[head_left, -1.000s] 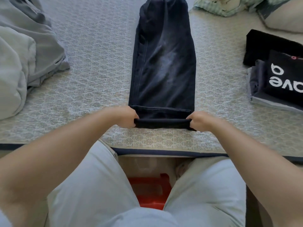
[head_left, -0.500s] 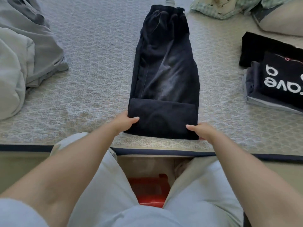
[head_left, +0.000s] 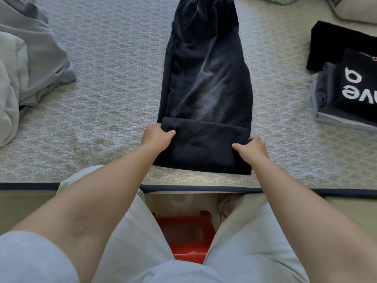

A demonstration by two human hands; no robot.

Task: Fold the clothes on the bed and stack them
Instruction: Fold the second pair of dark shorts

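Note:
Dark navy trousers (head_left: 206, 74) lie lengthwise on the patterned bed cover (head_left: 114, 78), folded in half along the legs, waistband at the far end. Their near end is turned over once into a flap (head_left: 204, 148). My left hand (head_left: 157, 134) grips the flap's left edge, thumb on top. At the flap's right edge my right hand (head_left: 252, 149) grips it the same way. A stack of folded clothes (head_left: 346, 88) sits at the right, its top piece black with white letters.
A heap of grey unfolded fabric (head_left: 26, 64) covers the left side of the bed. A pillow corner (head_left: 359, 9) shows at the top right. The bed's dark edge (head_left: 200, 188) runs just before my knees, a red stool (head_left: 187, 235) between them.
The trouser hems, held at the near edge a second ago, have been folded over away from me into a wide flap. Both hands have moved up to the flap's sides.

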